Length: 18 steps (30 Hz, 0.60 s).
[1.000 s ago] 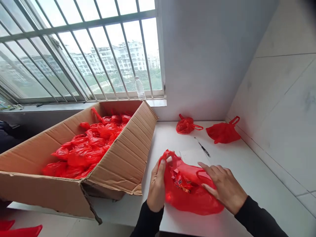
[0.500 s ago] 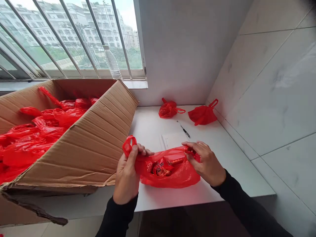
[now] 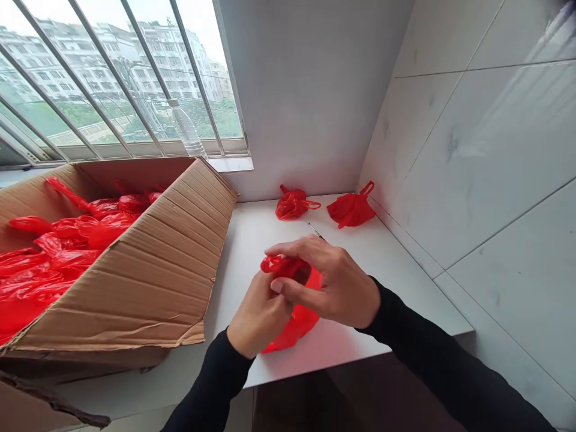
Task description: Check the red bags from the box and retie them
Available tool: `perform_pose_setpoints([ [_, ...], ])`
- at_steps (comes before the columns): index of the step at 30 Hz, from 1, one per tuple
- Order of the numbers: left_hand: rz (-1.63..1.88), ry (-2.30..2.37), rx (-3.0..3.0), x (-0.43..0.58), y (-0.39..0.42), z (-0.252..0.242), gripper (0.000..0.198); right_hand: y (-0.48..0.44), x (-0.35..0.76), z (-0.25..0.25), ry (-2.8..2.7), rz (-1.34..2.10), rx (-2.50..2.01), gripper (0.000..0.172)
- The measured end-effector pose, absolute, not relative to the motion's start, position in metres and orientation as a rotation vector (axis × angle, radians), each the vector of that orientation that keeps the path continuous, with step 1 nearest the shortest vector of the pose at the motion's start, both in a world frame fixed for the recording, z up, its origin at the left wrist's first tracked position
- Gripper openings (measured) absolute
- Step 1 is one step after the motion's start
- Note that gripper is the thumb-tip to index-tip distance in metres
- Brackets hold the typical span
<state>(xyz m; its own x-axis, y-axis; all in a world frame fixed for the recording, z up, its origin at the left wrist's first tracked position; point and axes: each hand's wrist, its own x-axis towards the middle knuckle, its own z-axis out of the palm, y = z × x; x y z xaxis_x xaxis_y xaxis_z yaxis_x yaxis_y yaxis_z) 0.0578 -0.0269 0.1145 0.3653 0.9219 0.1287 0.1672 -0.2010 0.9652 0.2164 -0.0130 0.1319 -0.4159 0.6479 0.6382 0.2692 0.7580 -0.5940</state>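
Observation:
Both my hands are close together over the white tabletop, on a red plastic bag. My left hand is closed at the bag's gathered top, its fingers mostly hidden behind the right. My right hand curves over from the right, thumb and fingers around the bag's handles. The bag's lower part hangs below the hands onto the table; its contents are now covered.
An open cardboard box full of tied red bags stands at left. Two more red bags, one beside another, sit at the back near the wall. A pen shows partly behind my right hand. A clear bottle stands on the windowsill.
My hands have come together, the right moving left across to the left one. The bag's wide mouth has been drawn together, hiding the red-wrapped contents. The view has shifted slightly right.

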Motion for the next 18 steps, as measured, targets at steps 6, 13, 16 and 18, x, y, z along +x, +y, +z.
perform_pose_setpoints([
  [6,0.920,0.922,1.226,0.042,-0.017,0.102,0.053,0.002,0.229,0.115,-1.982,0.677,-0.827,0.028],
  [13,0.974,0.781,0.791,0.033,-0.017,0.101,0.033,-0.012,0.227,0.109,-1.828,0.721,-0.862,0.013],
  [16,1.047,0.780,0.834,0.030,-0.018,0.100,0.022,-0.021,0.225,0.107,-1.915,0.734,-0.801,0.012],
  [18,1.024,0.786,0.925,0.029,-0.019,0.099,0.015,-0.023,0.225,0.103,-1.952,0.756,-0.795,0.011],
])
